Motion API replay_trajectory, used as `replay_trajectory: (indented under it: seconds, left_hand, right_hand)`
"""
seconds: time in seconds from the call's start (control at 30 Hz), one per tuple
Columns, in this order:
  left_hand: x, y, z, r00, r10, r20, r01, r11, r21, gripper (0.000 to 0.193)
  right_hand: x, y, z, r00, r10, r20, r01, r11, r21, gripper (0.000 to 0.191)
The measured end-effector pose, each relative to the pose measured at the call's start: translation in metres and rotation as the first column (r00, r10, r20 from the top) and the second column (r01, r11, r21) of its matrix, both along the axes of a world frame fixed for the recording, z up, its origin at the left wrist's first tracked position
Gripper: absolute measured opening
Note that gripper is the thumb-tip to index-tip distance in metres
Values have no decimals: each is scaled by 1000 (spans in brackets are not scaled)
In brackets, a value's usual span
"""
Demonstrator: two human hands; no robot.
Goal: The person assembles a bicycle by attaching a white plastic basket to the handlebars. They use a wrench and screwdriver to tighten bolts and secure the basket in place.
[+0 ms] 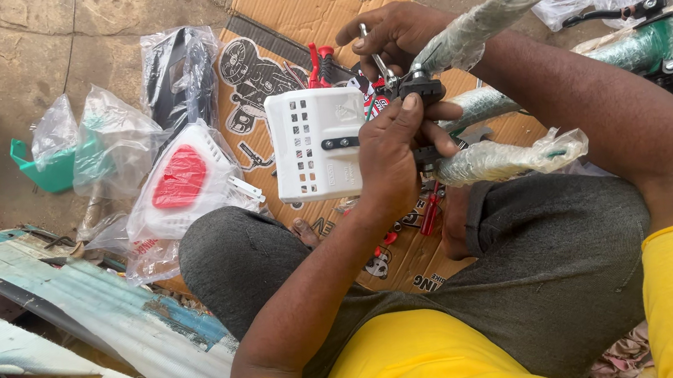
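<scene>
Center of frame: left hand (389,157) is clamped on a white plastic basket (316,144) w/ slots, thumb pressing a black bracket (422,89) at its right edge. Right hand (391,34), top center, fingers closed around a small metal wrench (379,63) on that bracket. Green wrapped bike tubes (506,156) sit just right, cardboard (302,3) underneath, red-and-white bagged part (184,183) at left.

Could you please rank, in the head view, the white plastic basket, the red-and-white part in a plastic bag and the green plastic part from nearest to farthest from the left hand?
1. White plastic basket: touching the left hand, just to its left.
2. Red-and-white part in a plastic bag: farther left, on the ground.
3. Green plastic part: farthest, at the far left, also bagged.
</scene>
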State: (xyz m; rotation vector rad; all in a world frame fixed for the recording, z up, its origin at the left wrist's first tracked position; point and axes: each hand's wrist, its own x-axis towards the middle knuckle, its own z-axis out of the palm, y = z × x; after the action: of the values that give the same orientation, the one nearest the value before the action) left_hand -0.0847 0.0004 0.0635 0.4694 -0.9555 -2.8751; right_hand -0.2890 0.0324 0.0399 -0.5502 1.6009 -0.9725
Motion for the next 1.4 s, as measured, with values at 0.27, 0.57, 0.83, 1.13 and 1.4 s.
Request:
replay_trajectory:
  seconds: [0.27, 0.57, 0.83, 1.13, 1.4]
  left_hand:
    - [-1, 1, 1, 998, 23, 51, -17, 995, -101, 46]
    - [0, -2, 7, 997, 21, 74, -9, 988, -154, 50]
    - [5, 0, -3, 997, 32, 73, -24, 994, -105, 45]
    - [22, 9, -13, 992, 124, -22, -126, 950, -285, 38]
    - [33, 15, -13, 984, 129, -120, -176, 760, -626, 32]
  right_hand:
    - [3, 0, 8, 999, -11, -37, 10, 1000, -7, 50]
    - [-11, 12, 39, 974, -41, -224, 2, 985, -174, 49]
    - [-48, 40, 94, 761, 369, -534, -463, 885, -48, 34]
    - [-23, 13, 100, 866, 359, -348, -407, 910, -73, 26]
    - [-10, 7, 107, 869, 368, -332, -453, 861, -232, 20]
